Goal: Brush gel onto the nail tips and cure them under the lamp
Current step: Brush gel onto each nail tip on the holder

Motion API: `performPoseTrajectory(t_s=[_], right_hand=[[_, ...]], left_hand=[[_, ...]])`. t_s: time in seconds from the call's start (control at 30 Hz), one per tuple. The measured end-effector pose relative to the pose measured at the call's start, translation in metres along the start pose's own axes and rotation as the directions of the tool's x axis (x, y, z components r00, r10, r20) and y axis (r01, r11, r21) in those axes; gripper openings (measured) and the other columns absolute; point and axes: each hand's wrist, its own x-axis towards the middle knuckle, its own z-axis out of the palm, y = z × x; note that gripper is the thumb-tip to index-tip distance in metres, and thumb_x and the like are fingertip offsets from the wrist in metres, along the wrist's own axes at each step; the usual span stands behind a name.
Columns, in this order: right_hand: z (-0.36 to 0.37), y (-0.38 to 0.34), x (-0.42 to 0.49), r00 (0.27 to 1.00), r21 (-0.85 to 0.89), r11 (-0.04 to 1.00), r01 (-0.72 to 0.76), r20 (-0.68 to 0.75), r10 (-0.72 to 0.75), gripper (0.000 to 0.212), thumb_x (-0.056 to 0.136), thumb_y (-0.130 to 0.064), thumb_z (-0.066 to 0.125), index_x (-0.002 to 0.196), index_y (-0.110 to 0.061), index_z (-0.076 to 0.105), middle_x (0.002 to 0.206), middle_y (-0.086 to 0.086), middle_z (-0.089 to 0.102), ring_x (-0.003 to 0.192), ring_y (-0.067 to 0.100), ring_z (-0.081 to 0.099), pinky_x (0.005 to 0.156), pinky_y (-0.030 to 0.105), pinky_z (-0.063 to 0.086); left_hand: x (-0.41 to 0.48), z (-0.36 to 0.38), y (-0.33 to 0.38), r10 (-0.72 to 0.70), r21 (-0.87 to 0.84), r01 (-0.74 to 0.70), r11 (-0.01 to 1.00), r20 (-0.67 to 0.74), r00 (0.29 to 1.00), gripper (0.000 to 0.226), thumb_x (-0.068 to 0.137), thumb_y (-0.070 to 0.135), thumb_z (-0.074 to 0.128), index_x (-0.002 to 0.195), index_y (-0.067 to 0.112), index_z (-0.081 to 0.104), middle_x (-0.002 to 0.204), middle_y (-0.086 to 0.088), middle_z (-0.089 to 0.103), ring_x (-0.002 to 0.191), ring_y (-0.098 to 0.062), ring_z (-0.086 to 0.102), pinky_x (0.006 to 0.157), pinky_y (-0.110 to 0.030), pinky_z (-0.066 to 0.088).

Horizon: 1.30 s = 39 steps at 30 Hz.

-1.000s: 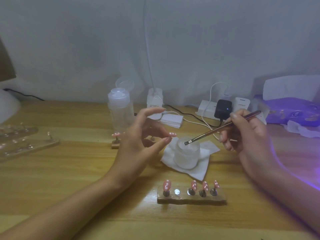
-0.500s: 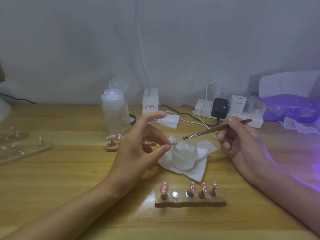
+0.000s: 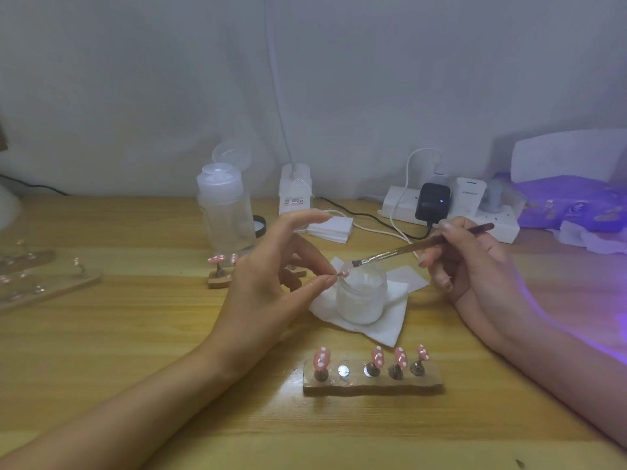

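over the middle of the wooden table (image 3: 135,334), the left hand (image 3: 268,283) pinches a pink nail tip (image 3: 342,274) between thumb and a fingertip, just at the left rim of the frosted jar (image 3: 361,296). the right hand (image 3: 475,266) grips the brush (image 3: 420,247), its bristles above the jar's mouth, close to the tip. nearer, a wooden holder (image 3: 373,386) carries four more pink tips.

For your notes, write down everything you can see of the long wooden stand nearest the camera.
The wooden stand is a long, rough-edged brown block lying flat on the table, in front of the jar. Five round metal seats run along its top; four carry pegs with pink, white-dotted nail tips, the second from the left is bare. Nothing else touches it.
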Motion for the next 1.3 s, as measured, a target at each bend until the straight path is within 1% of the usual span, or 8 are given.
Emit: performPoseTrajectory(t_s=[0.1,0.2,0.4,0.6,0.8,0.97,1.07,1.3], right_hand=[[0.0019,0.0001,0.0002,0.999,-0.035,0.999,0.022,0.046,-0.020,0.020,0.087,-0.034,0.057,0.080,-0.017,0.049,0.064,0.010,0.069,0.041,0.013,0.047,0.042,0.017,0.040],[0.0018,0.0013,0.0001,1.000,-0.060,0.998,0.018,0.019,-0.017,0.020,0.086,-0.033,0.059,0.077,-0.018,0.050,0.062,0.011,0.068,0.040,0.013,0.045,0.042,0.018,0.038],[0.0015,0.0024,0.0009,0.999,-0.058,0.998,0.022,0.039,-0.020,0.020,0.087,-0.033,0.059,0.079,-0.017,0.050,0.063,0.011,0.068,0.039,0.013,0.045,0.040,0.017,0.037],[0.0004,0.0011,0.0009,1.000,-0.025,1.000,0.014,-0.003,-0.014,0.018,0.087,-0.034,0.060,0.071,-0.025,0.057,0.062,0.010,0.068,0.038,0.011,0.042,0.038,0.016,0.034],[0.0015,0.0008,0.0002,1.000,-0.055,0.998,-0.008,-0.015,0.007,0.019,0.089,-0.031,0.057,0.077,-0.018,0.051,0.060,0.010,0.067,0.037,0.011,0.040,0.038,0.016,0.032],[0.0034,0.0004,-0.0011,1.000,-0.077,0.997,0.001,0.014,0.000,0.020,0.094,-0.027,0.054,0.079,-0.016,0.049,0.061,0.010,0.067,0.037,0.012,0.042,0.038,0.017,0.034],[0.0014,0.0006,-0.0006,0.999,-0.033,0.999,-0.006,-0.050,0.004,0.024,0.099,-0.020,0.049,0.076,-0.017,0.052,0.057,0.008,0.065,0.036,0.011,0.039,0.038,0.017,0.033],[0.0008,-0.0010,-0.0007,1.000,0.007,1.000,-0.005,-0.031,0.005,0.017,0.082,-0.032,0.059,0.077,-0.017,0.053,0.055,0.008,0.062,0.036,0.011,0.038,0.038,0.016,0.035]], left_hand=[[-0.0003,0.0003,0.0009,0.001,-0.016,-0.001,1.000,0.000,1.000,0.063,0.084,0.004,0.076,0.134,0.031,0.049,0.086,0.003,0.070,0.087,-0.019,0.069,0.069,-0.029,0.057],[-0.0004,-0.0001,0.0020,0.006,-0.020,-0.006,1.000,0.004,1.000,0.062,0.084,0.003,0.076,0.134,0.028,0.050,0.086,0.003,0.070,0.087,-0.020,0.069,0.073,-0.033,0.058],[-0.0010,0.0004,0.0023,0.061,0.044,-0.061,0.997,0.007,0.998,0.062,0.083,0.002,0.076,0.133,0.029,0.051,0.086,0.008,0.069,0.088,-0.018,0.069,0.066,-0.023,0.054],[-0.0016,0.0004,0.0024,0.050,0.024,-0.050,0.998,-0.005,0.999,0.036,0.084,0.005,0.076,0.106,0.025,0.055,0.086,0.008,0.070,0.090,-0.020,0.070,0.061,-0.023,0.050],[-0.0016,-0.0007,0.0026,0.033,0.016,-0.033,0.999,-0.004,0.999,0.024,0.084,0.007,0.077,0.090,0.023,0.059,0.086,0.007,0.070,0.090,-0.021,0.071,0.059,-0.025,0.050],[-0.0012,-0.0013,-0.0005,0.010,0.015,-0.011,1.000,0.036,0.999,0.015,0.084,0.009,0.076,0.091,0.019,0.067,0.089,0.004,0.072,0.092,-0.021,0.071,0.069,-0.040,0.057],[-0.0008,-0.0018,-0.0021,-0.024,-0.024,0.025,0.999,0.048,0.999,0.010,0.083,0.010,0.076,0.088,0.017,0.071,0.091,0.003,0.074,0.092,-0.021,0.071,0.073,-0.041,0.058],[0.0006,-0.0018,-0.0034,-0.097,-0.044,0.100,0.994,0.056,0.994,0.013,0.082,0.008,0.078,0.091,0.016,0.073,0.090,0.004,0.075,0.090,-0.016,0.072,0.078,-0.040,0.060]])
